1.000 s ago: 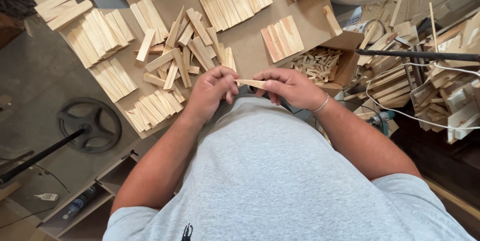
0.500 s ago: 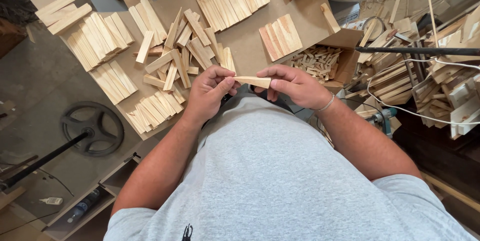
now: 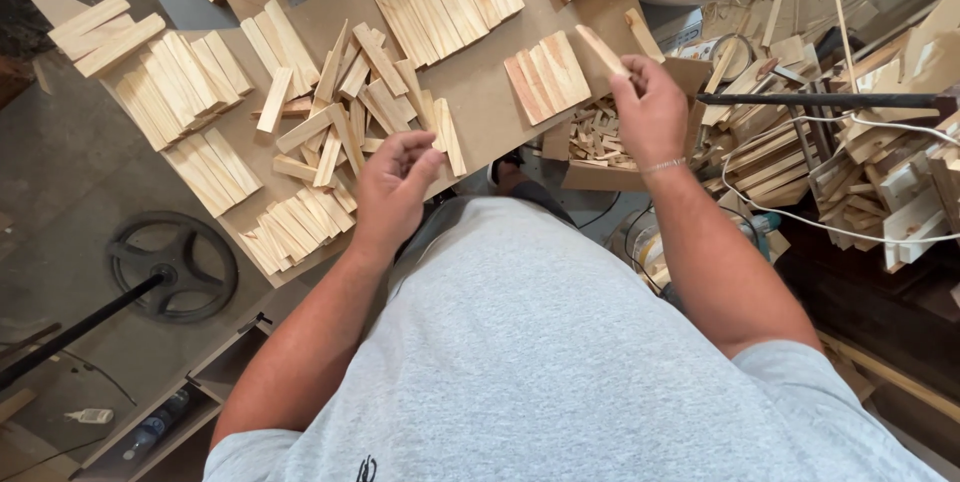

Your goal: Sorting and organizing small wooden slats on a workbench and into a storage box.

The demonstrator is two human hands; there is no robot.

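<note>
Wedge [image 3: 602, 48] pinched in your right hand [image 3: 650, 112]
Light, stiff wood; grip its thick end. Your left hand [image 3: 392, 187] hangs empty, fingers loose.

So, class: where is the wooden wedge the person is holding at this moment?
The wooden wedge is pinched in the right hand, raised right of centre above the cardboard box of offcuts, beside a neat row of wedges.

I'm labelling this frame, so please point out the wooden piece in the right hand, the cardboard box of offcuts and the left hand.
wooden piece [image 3: 602, 47], head view, its free upper end
cardboard box [image 3: 600, 177], head view, near wall
left hand [image 3: 393, 182], head view, back of hand
</note>
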